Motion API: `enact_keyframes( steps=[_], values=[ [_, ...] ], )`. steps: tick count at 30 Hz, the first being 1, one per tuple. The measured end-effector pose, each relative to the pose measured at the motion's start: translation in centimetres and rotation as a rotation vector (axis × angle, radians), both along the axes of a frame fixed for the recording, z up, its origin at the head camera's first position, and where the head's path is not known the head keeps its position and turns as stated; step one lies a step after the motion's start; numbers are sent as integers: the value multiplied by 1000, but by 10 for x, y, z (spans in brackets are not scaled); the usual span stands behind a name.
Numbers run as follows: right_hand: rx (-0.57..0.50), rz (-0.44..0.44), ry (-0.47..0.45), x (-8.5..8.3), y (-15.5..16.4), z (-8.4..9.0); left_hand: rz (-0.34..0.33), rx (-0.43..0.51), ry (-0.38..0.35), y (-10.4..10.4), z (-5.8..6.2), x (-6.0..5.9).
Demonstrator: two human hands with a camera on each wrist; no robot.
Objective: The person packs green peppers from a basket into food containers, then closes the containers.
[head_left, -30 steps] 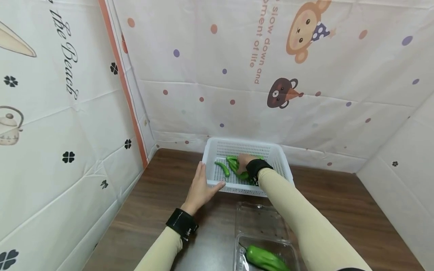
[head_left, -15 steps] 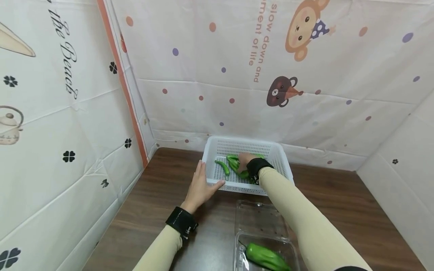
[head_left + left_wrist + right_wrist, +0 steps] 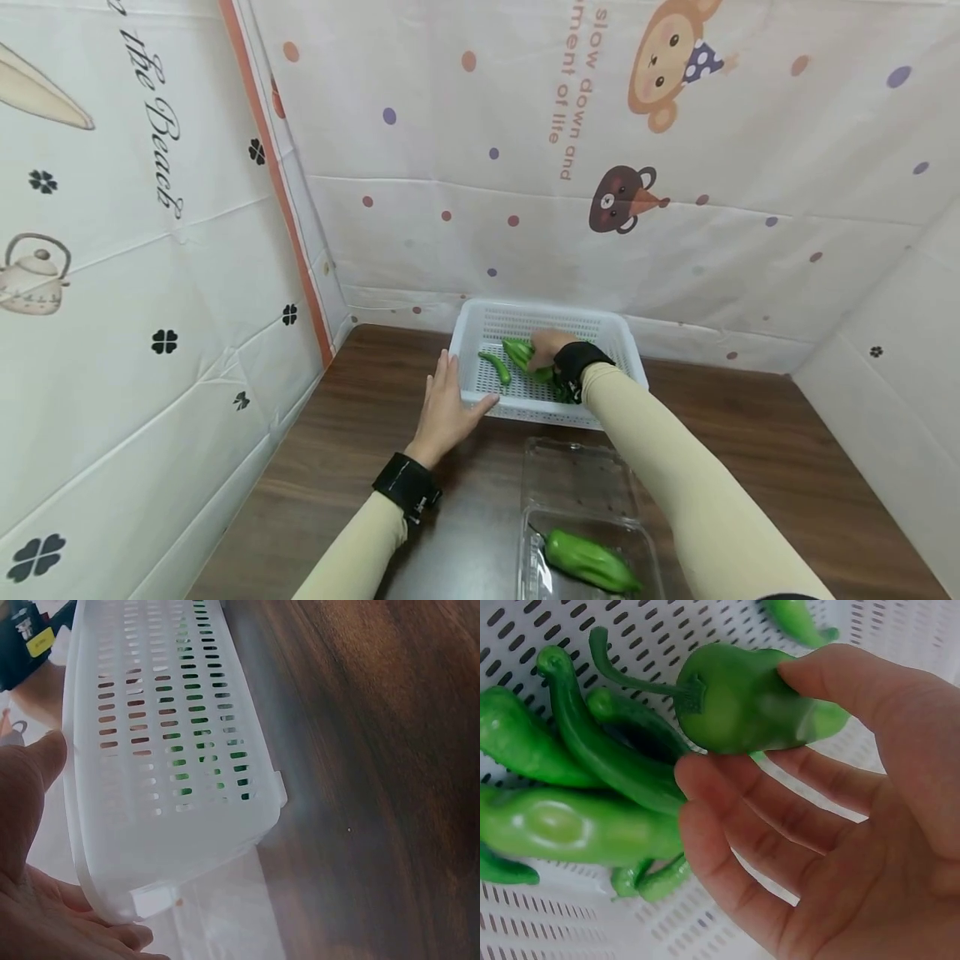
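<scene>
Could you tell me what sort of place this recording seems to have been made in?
Probably a makeshift recording booth rather than a real kitchen: cartoon-printed sheets wall in a wooden table on three sides. On it stand only a white basket of green peppers and a clear tray.

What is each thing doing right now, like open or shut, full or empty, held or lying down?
White basket: on the table, holds several green peppers.
Stemmed pepper: pinched by the right hand.
Pepper pile: lying loose in the basket.
Clear plastic box: lid open, one pepper inside.
Boxed pepper: lying flat.
Left hand: fingers straight, resting against the basket's corner.
</scene>
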State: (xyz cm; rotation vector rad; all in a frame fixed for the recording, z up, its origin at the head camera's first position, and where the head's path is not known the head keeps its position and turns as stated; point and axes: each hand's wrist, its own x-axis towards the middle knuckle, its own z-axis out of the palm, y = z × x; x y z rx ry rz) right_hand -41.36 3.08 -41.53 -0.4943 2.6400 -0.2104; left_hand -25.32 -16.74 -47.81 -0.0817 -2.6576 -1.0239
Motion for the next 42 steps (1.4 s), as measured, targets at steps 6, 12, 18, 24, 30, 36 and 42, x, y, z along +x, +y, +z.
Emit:
enact_keyframes(
  steps=[6, 12, 18, 24, 30, 36, 42],
  values=[
    [-53, 66, 55, 3, 6, 15, 2, -12, 22, -1, -2, -2],
    [-97, 130, 144, 13, 15, 29, -17, -27, 38, 0, -3, -2],
    [-140, 188, 211, 28, 26, 44, -56, -19, 88, 2, 3, 2],
    [-220, 231, 284, 41, 42, 51, -159, 34, 99, 6, 8, 9],
    [-297, 249, 348, 60, 62, 50, -261, 60, 75, 15, 11, 21],
    [-355, 252, 398, 82, 77, 49, -341, 56, 68, 27, 16, 34],
    [-369, 252, 429, 107, 87, 49, -403, 42, 58, 33, 16, 46]
  ],
)
